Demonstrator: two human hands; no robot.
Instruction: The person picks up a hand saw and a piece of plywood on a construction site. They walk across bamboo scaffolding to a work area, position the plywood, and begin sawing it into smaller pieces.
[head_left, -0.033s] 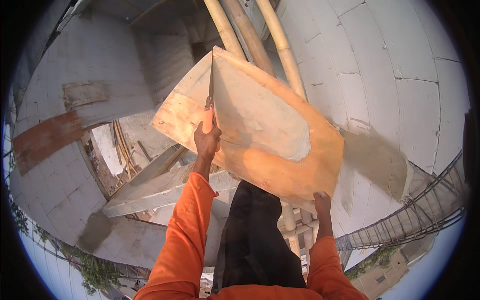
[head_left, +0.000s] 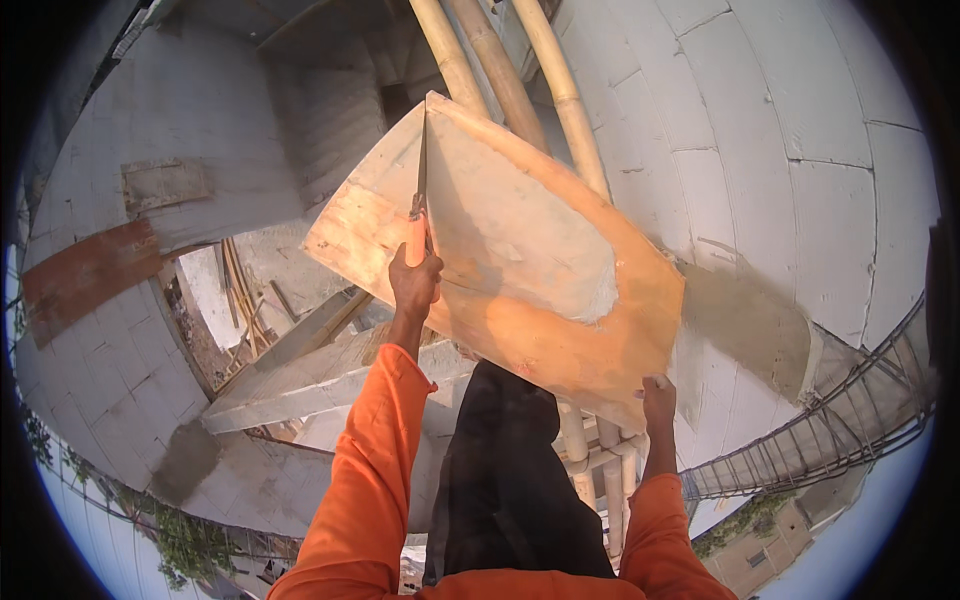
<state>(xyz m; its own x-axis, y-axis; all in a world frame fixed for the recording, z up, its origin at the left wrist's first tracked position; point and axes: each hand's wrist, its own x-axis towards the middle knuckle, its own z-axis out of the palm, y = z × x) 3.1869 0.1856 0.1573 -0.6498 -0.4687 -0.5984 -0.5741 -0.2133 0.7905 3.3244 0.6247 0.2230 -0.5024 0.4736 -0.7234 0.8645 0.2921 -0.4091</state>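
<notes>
A plywood board [head_left: 640, 300], orange-brown with a pale grey dried patch, lies tilted in front of me. My left hand [head_left: 415, 280] is closed around the orange handle of a handsaw [head_left: 417, 240]. The thin dark blade is seen nearly edge-on, along a line that runs up to the board's far corner. At the board's lower right corner is my right hand [head_left: 658, 395], fingers curled in. Whether it holds something small, or still touches the edge, is hidden.
Bamboo poles [head_left: 565, 95] rise behind the board. A pale block wall [head_left: 740, 140] stands on the right, with a steel rebar cage [head_left: 800, 450] below. On the left, an opening with a concrete beam [head_left: 330, 390] shows loose wood sticks [head_left: 240, 300] beneath.
My right hand has shifted slightly right and up from its grip on the board's lower corner, and its fingers have curled. The left hand, saw and board hold nearly still.
</notes>
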